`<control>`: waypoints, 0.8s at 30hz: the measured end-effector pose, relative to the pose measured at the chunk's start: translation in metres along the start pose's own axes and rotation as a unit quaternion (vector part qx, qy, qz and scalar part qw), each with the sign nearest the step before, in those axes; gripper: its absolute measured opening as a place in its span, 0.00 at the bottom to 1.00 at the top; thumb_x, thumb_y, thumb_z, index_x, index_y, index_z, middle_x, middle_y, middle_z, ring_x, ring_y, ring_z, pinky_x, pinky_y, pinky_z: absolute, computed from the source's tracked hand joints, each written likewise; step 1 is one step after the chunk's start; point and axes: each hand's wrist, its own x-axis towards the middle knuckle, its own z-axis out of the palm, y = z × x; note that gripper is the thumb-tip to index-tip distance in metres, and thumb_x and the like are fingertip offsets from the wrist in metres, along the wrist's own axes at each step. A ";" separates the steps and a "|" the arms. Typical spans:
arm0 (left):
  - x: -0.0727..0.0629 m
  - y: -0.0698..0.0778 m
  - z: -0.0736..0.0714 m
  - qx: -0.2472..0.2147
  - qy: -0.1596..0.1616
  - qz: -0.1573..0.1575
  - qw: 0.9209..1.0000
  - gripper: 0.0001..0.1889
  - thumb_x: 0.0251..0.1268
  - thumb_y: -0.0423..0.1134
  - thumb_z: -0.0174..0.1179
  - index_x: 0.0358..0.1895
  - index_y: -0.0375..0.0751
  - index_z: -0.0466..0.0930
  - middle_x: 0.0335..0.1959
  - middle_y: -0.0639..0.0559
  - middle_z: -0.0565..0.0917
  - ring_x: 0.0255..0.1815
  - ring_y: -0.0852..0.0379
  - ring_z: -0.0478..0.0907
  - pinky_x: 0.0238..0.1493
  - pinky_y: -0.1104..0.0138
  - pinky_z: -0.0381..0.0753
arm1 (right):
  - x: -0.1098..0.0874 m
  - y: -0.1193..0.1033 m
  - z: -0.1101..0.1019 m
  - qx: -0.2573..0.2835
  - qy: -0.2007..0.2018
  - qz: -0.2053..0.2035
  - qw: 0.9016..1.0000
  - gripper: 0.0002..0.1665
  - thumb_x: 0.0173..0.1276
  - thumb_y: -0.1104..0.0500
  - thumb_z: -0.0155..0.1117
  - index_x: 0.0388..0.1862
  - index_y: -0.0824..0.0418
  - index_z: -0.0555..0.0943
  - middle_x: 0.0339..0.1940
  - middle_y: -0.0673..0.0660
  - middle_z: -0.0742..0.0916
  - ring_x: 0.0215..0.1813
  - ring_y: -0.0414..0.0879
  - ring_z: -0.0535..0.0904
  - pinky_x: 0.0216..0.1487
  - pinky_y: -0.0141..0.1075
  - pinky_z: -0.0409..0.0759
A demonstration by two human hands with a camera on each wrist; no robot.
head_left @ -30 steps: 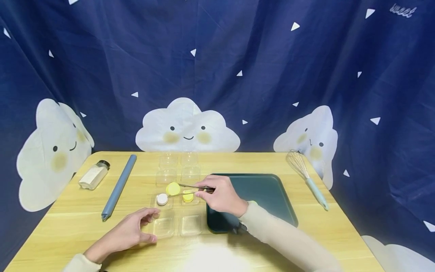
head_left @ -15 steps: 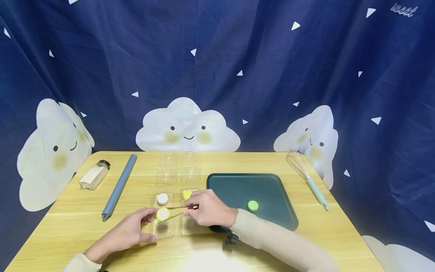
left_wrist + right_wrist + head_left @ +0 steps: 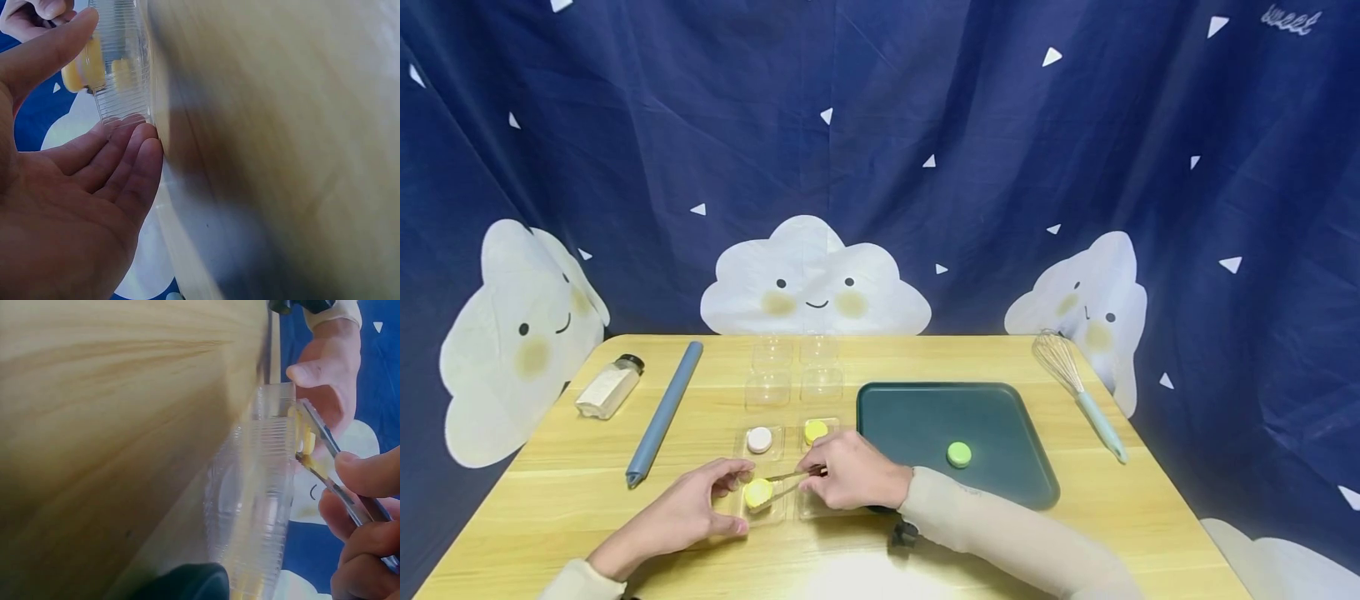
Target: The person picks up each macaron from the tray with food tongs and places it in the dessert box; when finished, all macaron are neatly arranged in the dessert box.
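My right hand (image 3: 853, 471) grips metal tongs (image 3: 331, 440); their tips pinch a yellow macaron (image 3: 758, 493). That macaron is at the front left compartment of a clear plastic box (image 3: 269, 456), above or at its rim, and I cannot tell if it touches the bottom. The left hand (image 3: 688, 508) rests at the box's left side, fingers (image 3: 140, 162) fairly straight and fingertips against the wall. A white macaron (image 3: 759, 439) sits in the back left compartment and another yellow macaron (image 3: 816, 430) in the back right one. The front right compartment is partly hidden by my right hand.
A dark green tray (image 3: 925, 404) with one green macaron (image 3: 958, 454) lies to the right. Behind the box is its clear lid (image 3: 793, 375). A rolling pin (image 3: 664, 412) and a jar (image 3: 610, 387) lie left; a whisk (image 3: 1078, 392) lies far right.
The right hand has brought the tongs and yellow macaron from the back compartments toward me, then lower at the front left one. The green macaron came into view. The left hand stayed put.
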 end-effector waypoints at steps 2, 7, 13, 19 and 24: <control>0.000 0.000 0.000 0.004 0.002 0.000 1.000 0.44 0.45 0.52 0.79 0.67 0.39 0.74 0.56 0.50 0.82 0.53 0.55 0.78 0.52 0.69 0.82 | 0.001 0.000 0.001 -0.002 -0.007 0.003 1.000 0.07 0.64 0.54 0.73 0.38 0.53 0.92 0.33 0.45 0.91 0.30 0.28 0.79 0.31 0.11 0.69; 0.000 0.000 0.000 0.010 0.005 0.001 1.000 0.44 0.45 0.53 0.80 0.67 0.40 0.74 0.56 0.51 0.82 0.52 0.56 0.78 0.52 0.69 0.83 | 0.003 0.000 0.006 -0.013 -0.025 0.007 1.000 0.06 0.64 0.54 0.72 0.38 0.52 0.92 0.35 0.44 0.91 0.32 0.25 0.79 0.32 0.11 0.71; 0.000 -0.002 0.001 0.007 0.003 0.002 1.000 0.43 0.45 0.53 0.79 0.67 0.40 0.74 0.56 0.51 0.82 0.52 0.58 0.78 0.51 0.69 0.82 | 0.005 0.000 0.008 -0.011 -0.044 0.017 0.999 0.08 0.65 0.54 0.71 0.40 0.53 0.91 0.37 0.44 0.92 0.32 0.24 0.78 0.33 0.11 0.73; 0.001 -0.004 0.001 0.003 0.004 0.008 1.000 0.43 0.45 0.53 0.79 0.66 0.40 0.75 0.55 0.51 0.82 0.51 0.60 0.77 0.51 0.70 0.82 | 0.006 0.000 0.009 -0.003 -0.048 0.018 0.999 0.07 0.65 0.55 0.72 0.41 0.53 0.91 0.38 0.44 0.92 0.31 0.24 0.77 0.32 0.11 0.72; 0.001 -0.004 0.001 0.004 0.007 0.011 1.000 0.42 0.45 0.53 0.79 0.66 0.40 0.75 0.54 0.52 0.82 0.50 0.61 0.77 0.51 0.70 0.82 | 0.007 0.001 0.009 -0.001 -0.052 0.024 0.998 0.07 0.65 0.54 0.71 0.41 0.52 0.91 0.38 0.44 0.92 0.30 0.24 0.77 0.31 0.12 0.72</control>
